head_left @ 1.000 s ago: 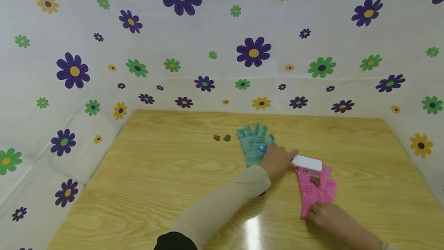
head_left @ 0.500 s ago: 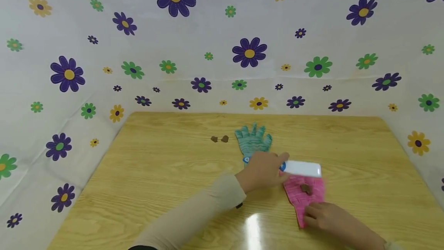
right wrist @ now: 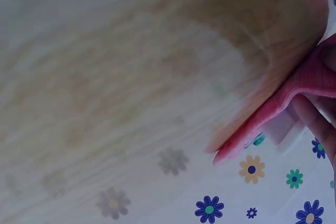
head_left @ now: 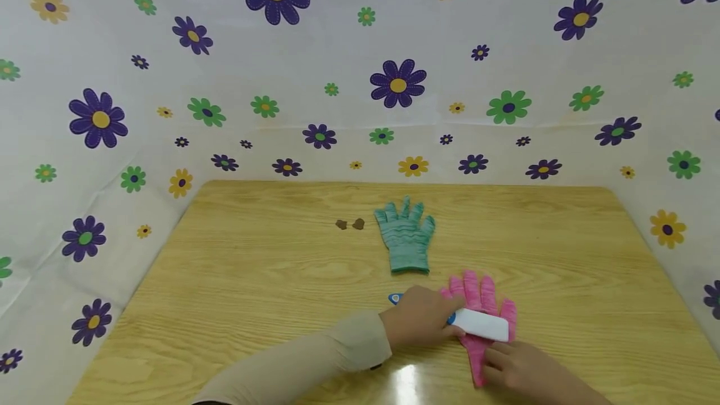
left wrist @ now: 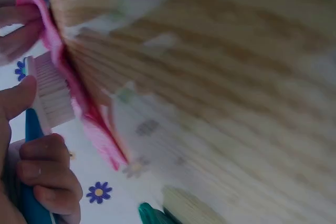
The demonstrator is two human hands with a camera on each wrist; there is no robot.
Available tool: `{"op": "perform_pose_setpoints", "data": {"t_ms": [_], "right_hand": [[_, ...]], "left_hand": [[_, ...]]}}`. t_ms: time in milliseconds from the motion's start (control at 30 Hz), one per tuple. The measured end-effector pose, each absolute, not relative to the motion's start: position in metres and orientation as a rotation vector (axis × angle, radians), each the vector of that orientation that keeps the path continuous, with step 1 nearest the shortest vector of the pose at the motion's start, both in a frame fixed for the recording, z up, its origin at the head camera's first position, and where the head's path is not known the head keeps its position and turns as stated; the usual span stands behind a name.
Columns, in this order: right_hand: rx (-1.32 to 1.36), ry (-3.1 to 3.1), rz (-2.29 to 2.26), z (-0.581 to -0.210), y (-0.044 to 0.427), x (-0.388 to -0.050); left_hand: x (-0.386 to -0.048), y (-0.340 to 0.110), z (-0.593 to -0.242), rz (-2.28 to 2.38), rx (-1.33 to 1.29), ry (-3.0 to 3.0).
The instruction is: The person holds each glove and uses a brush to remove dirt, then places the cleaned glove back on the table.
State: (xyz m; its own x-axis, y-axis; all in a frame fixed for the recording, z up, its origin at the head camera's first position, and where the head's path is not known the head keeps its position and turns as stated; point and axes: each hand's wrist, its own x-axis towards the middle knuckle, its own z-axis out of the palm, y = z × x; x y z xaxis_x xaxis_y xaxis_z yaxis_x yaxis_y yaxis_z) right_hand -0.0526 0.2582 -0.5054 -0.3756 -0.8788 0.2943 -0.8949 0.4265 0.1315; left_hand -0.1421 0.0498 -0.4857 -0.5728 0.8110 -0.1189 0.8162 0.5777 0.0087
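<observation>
**Brush [head_left: 482, 325] in left hand [head_left: 419, 316], pink glove [head_left: 472, 295] in right hand [head_left: 514, 367]**

On the near part of the tabletop [head_left: 270, 280], a bit right of the middle: the pink glove, laid out with fingers pointing to the far side. Near end pinched in the right hand, just to the left of that hand. Pink fingertips farther off than the right hand.

Left hand curled tight round the blue handle [left wrist: 34, 124] of the brush, with a blue tip poking out on the left. White back of the brush facing up, laid slantwise across the middle of the pink glove, right of the left hand and just on the far side of the right hand. Bristles [left wrist: 55, 90] down against the pink glove. Both hands near each other, with a small gap between.

Farther off and a little left, well apart from both hands: a green glove [head_left: 409, 242], fingers spread toward the far side. Left of that, two small brown bits [head_left: 358, 224], side by side. Light sleeve [head_left: 315, 355] on the left arm. All round behind, white cloth [head_left: 315, 80] with purple, green and yellow flowers.
</observation>
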Motion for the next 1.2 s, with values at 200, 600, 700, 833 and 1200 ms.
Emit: {"op": "perform_pose_setpoints", "data": {"t_ms": [200, 600, 700, 833, 1200], "right_hand": [[1.479, -2.352, -0.013, -0.501, 0.259, -0.056], [1.469, -2.315, 0.049, -0.508, 0.260, -0.059], [1.454, -2.388, 0.054, -0.506, 0.261, -0.057], [1.468, -2.440, 0.026, -0.502, 0.260, -0.057], [1.468, -2.380, -0.001, -0.503, 0.256, -0.057]], "left_hand": [[-0.160, 0.057, -0.495, -0.070, 1.297, 2.815], [-0.189, 0.046, -0.482, 0.091, 0.997, 2.961], [-0.175, 0.048, -0.469, -0.046, 1.219, 2.807], [-0.159, 0.051, -0.464, -0.187, 1.410, 2.722], [-0.172, 0.050, -0.477, -0.111, 1.162, 2.907]]}}
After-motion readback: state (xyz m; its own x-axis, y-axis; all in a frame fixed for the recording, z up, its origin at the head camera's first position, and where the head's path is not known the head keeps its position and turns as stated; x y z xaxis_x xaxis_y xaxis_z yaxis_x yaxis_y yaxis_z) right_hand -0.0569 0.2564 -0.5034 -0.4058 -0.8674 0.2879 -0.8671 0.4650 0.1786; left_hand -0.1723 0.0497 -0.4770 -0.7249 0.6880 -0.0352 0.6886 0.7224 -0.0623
